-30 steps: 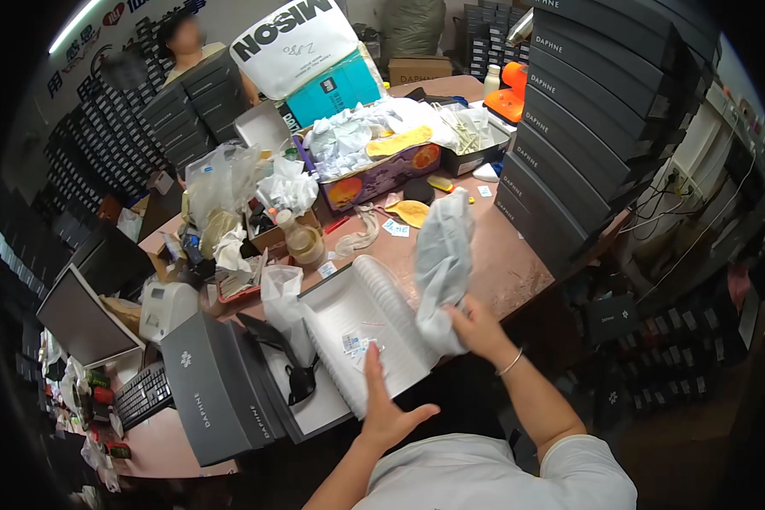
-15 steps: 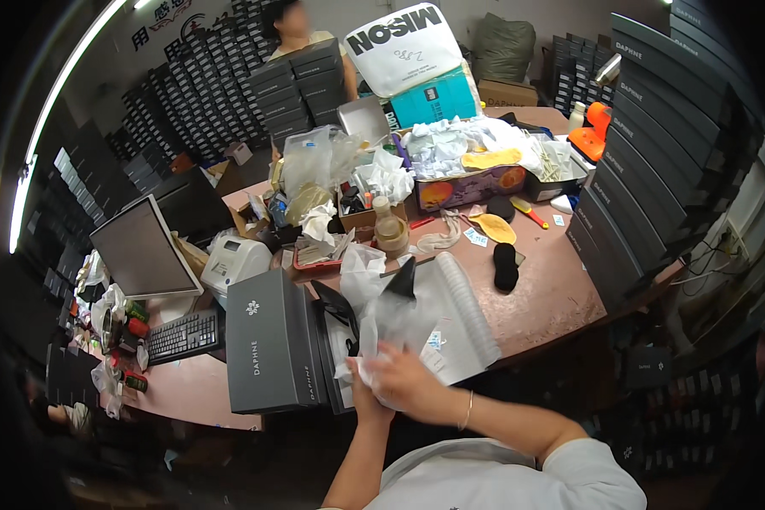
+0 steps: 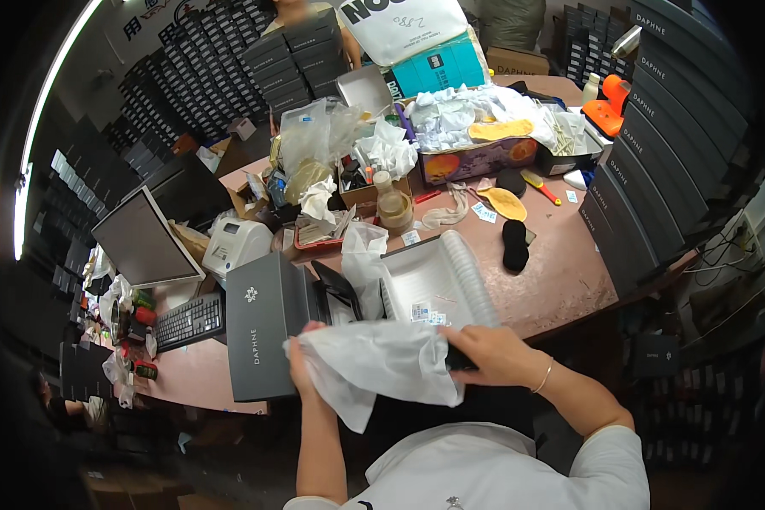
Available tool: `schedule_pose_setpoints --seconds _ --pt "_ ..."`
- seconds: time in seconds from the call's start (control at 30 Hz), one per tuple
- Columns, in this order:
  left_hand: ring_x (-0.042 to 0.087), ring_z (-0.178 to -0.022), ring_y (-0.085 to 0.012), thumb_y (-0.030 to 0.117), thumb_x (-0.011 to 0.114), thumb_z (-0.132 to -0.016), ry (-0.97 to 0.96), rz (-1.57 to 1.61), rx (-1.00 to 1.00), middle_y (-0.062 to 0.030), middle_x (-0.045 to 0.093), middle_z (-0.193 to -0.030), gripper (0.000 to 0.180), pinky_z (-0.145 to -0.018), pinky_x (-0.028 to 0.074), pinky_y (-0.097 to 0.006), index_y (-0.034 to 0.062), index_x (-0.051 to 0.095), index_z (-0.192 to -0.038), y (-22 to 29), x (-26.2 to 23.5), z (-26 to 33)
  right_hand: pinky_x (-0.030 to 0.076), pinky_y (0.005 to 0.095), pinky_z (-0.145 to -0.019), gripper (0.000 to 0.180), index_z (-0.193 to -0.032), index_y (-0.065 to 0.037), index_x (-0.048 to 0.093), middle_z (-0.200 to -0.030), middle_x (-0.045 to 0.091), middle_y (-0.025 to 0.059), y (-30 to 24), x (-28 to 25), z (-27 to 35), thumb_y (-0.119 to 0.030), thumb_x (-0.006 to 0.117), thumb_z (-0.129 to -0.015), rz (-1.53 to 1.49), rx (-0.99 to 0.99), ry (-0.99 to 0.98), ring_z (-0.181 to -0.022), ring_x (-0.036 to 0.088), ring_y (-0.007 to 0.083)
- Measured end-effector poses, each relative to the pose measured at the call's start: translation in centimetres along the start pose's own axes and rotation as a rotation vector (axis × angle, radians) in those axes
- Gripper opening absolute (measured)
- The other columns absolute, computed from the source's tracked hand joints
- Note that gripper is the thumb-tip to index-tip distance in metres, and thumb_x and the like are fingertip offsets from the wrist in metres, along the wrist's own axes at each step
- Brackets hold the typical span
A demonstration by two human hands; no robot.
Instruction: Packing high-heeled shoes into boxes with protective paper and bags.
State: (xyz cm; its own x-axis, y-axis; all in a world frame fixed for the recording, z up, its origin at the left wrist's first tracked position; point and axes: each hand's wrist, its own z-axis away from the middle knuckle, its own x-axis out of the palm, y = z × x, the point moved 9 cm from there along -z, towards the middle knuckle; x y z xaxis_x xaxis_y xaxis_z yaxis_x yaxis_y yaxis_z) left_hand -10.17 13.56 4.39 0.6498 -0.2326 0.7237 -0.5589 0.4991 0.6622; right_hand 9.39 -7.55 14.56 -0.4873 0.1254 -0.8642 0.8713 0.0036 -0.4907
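Note:
A thin white wrapping sheet or bag (image 3: pixel 382 361) is stretched between my hands, over the near edge of the open shoebox. My left hand (image 3: pixel 302 365) is closed on its left end. At the other end my right hand (image 3: pixel 491 353) grips it, with a dark piece (image 3: pixel 460 359) under the fingers, seemingly a black shoe mostly hidden by the wrapping. A black shoe (image 3: pixel 338 287) lies in the left part of the open box, beside crumpled white paper (image 3: pixel 365 255). White padding (image 3: pixel 463 276) and small printed labels (image 3: pixel 427 314) lie in its right part.
A closed dark grey shoebox (image 3: pixel 262 340) stands just left. Behind are a glue bottle (image 3: pixel 393 206), a black insole-shaped pad (image 3: pixel 514 245) and a purple box of white paper (image 3: pixel 476 161). Tall shoebox stacks (image 3: pixel 646 170) rise right; a keyboard (image 3: pixel 189 321) and monitor (image 3: pixel 147 240) sit left.
My hands have moved apart and toward me, the right one to the right, spreading the wrapping between them. The pointed black shoe seen upright over the box is now mostly covered.

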Motion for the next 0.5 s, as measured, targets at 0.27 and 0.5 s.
schedule_pose_setpoints --seconds 0.27,0.5 --pt "0.050 -0.061 -0.0177 0.043 0.020 -0.101 -0.329 -0.730 1.138 -0.0035 0.045 -0.061 0.057 -0.103 0.037 -0.048 0.0045 0.052 -0.074 5.0 18.3 7.1 0.048 0.0291 -0.055 0.055 -0.126 0.000 0.047 -0.086 0.063 0.0144 19.6 -2.9 9.7 -0.027 0.070 -0.085 -0.703 0.786 0.691 -0.067 0.062 0.0158" --pt "0.053 -0.115 -0.0249 0.053 0.058 -0.086 -0.849 -1.028 0.135 -0.0145 0.056 -0.123 0.070 -0.106 0.032 -0.045 0.0000 0.048 -0.131 -14.1 15.7 -2.3 0.043 0.0202 -0.047 0.055 -0.130 -0.008 0.049 -0.086 0.059 0.0044 15.5 -6.6 9.8 -0.024 0.072 -0.083 -0.825 0.551 0.541 -0.058 0.053 0.0065"
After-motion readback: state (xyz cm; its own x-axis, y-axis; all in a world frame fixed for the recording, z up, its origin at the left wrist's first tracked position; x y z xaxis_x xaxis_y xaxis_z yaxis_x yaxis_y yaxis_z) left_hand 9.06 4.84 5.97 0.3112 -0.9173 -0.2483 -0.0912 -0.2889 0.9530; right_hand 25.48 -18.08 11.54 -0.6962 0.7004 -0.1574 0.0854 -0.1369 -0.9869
